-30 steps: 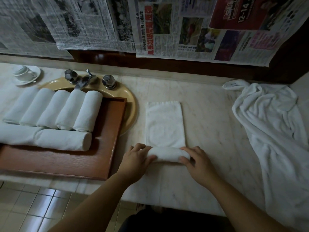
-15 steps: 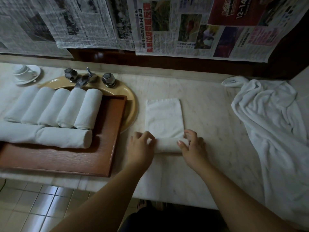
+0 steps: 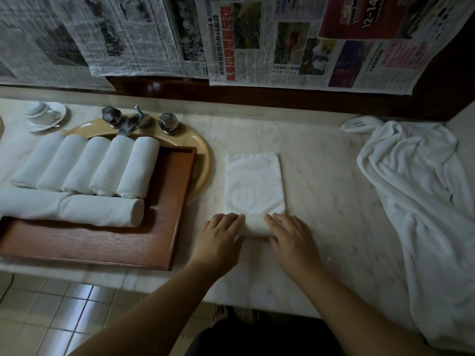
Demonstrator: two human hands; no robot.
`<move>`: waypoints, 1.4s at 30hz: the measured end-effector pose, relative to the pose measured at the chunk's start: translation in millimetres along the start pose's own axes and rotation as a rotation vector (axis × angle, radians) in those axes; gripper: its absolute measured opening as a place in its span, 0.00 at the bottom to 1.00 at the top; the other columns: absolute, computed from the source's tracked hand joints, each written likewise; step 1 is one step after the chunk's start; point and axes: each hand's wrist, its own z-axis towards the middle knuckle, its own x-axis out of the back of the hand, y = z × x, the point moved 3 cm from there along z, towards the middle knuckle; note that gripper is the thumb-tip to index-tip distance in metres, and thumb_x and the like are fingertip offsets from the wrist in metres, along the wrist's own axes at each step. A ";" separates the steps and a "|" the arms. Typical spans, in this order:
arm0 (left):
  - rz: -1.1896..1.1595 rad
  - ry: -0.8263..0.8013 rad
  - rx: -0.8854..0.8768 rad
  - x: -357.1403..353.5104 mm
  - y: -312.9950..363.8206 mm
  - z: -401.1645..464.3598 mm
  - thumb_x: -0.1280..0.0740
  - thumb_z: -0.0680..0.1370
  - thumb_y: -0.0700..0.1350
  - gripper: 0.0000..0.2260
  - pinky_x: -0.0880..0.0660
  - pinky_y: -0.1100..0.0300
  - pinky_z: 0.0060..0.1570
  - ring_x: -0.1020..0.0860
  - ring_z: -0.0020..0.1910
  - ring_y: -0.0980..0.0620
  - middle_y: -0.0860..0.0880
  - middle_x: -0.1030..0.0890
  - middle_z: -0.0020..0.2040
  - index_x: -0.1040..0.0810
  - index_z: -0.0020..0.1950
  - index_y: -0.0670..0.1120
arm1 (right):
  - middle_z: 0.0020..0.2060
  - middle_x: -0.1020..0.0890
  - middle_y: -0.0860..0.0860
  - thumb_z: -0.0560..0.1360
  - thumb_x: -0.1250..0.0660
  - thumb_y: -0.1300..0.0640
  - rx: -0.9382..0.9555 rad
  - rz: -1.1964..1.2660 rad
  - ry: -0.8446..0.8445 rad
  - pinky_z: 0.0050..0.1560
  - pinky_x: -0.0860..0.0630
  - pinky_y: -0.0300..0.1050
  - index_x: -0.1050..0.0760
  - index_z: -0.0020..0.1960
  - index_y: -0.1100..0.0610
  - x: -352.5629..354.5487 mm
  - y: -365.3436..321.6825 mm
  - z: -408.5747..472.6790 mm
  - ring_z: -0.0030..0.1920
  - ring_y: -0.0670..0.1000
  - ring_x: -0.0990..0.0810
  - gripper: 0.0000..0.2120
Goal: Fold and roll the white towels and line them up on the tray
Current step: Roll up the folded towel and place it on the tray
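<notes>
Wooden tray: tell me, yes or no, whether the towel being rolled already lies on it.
No: the half-rolled towel lies on the marble counter to the right of the wooden tray, under both hands.

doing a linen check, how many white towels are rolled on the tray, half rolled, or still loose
Finished white rolled towels on the brown wooden tray: 7
Half-rolled white towel under both hands: 1
Loose crumpled white towel heap: 1, pieces inside cannot be told
Total: 9

Both my forearms reach forward side by side, bare, wrists low. My left hand (image 3: 221, 233) lies palm down, fingers straight and close together; my right hand (image 3: 289, 233) mirrors it just beside, palm down, fingers extended forward, thumbs turned inward.
</notes>
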 end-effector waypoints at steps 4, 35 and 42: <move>-0.099 -0.002 0.021 -0.9 -12.8 0.9 0.30 0.81 0.53 0.21 0.22 0.47 0.60 0.26 0.64 0.47 0.51 0.20 0.67 0.23 0.73 0.49 | 0.60 0.17 0.52 0.69 0.19 0.58 -0.018 0.095 -0.039 0.61 0.22 0.51 0.20 0.67 0.57 -1.0 10.4 2.8 0.58 0.57 0.18 0.27; -0.361 0.128 0.532 2.2 -20.9 39.3 0.32 0.80 0.62 0.10 0.28 0.52 0.56 0.30 0.59 0.49 0.55 0.24 0.58 0.16 0.54 0.59 | 0.54 0.24 0.45 0.76 0.26 0.45 -0.389 0.347 0.128 0.53 0.23 0.55 0.14 0.51 0.45 -9.7 38.3 27.3 0.53 0.53 0.27 0.07; 0.060 0.143 -0.006 3.0 -19.3 17.1 0.33 0.82 0.57 0.18 0.26 0.50 0.48 0.25 0.56 0.44 0.50 0.22 0.63 0.20 0.68 0.50 | 0.60 0.18 0.45 0.67 0.17 0.48 -0.134 0.173 0.100 0.49 0.22 0.52 0.17 0.65 0.46 0.6 38.2 -3.9 0.55 0.53 0.21 0.26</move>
